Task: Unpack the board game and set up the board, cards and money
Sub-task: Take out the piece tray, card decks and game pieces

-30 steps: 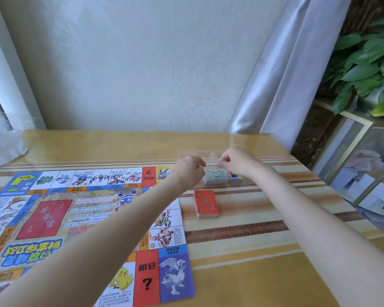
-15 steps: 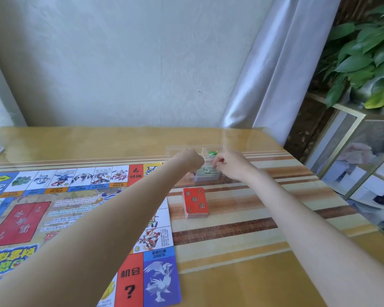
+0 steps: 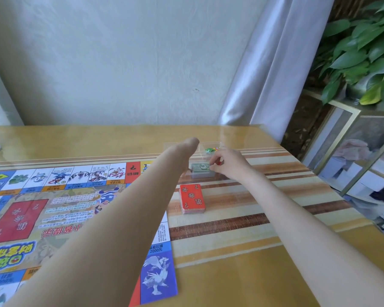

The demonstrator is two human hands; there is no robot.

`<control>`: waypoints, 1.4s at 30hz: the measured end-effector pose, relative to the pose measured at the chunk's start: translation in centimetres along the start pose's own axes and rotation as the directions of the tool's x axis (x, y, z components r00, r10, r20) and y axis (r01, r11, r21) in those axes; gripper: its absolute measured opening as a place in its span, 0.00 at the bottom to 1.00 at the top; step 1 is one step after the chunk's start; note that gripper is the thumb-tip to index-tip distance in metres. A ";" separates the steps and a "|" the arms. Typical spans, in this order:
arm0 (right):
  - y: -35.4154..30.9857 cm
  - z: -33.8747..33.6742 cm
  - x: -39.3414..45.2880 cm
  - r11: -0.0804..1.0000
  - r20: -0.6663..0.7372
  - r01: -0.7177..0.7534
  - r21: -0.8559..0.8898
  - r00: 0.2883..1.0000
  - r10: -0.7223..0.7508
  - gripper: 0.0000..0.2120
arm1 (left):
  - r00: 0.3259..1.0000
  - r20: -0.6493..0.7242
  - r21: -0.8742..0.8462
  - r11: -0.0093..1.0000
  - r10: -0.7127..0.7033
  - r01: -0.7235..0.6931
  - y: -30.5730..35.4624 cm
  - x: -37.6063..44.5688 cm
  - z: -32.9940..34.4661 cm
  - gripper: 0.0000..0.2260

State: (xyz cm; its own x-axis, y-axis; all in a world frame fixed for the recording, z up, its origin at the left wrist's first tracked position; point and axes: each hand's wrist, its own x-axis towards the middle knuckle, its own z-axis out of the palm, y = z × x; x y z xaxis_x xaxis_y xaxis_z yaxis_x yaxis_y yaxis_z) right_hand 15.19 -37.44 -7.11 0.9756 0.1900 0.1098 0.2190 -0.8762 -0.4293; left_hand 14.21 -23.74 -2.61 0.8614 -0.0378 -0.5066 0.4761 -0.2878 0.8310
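The colourful game board (image 3: 53,209) lies flat on the left half of the table (image 3: 242,240). A red card deck (image 3: 192,198) sits just right of it. Behind the deck a stack of green money (image 3: 200,168) rests in a clear plastic box (image 3: 211,145), with small coloured pieces (image 3: 211,149) at the box's back. My right hand (image 3: 230,162) pinches the right end of the money stack with curled fingers. My left hand (image 3: 186,151) bends down over the box's left side, and its fingers are hidden behind the wrist.
The table's right edge runs close to a gold-framed glass cabinet (image 3: 353,165). A leafy green plant (image 3: 368,52) stands on top of it. A silver curtain (image 3: 275,69) hangs at the back right corner, and the wall stands right behind the table.
My right hand has dropped from the box's rim onto the money stack. My left wrist has bent further over the box. The view has swung slightly to the right.
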 end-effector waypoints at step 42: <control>0.2 -3.0 -5.8 0.977 0.215 0.207 0.047 0.953 -0.212 0.14 | 0.805 0.235 0.616 0.557 0.544 -0.556 -4.3 -2.0 0.9 0.16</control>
State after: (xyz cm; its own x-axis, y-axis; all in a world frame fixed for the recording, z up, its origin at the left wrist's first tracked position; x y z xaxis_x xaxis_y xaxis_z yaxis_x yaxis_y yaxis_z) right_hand 9.51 -39.99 -5.16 0.8868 0.4622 0.0031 0.4165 -0.7963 -0.4387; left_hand 10.26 -23.32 -5.39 0.9111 -0.4121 -0.0100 -0.3232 -0.7290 0.6034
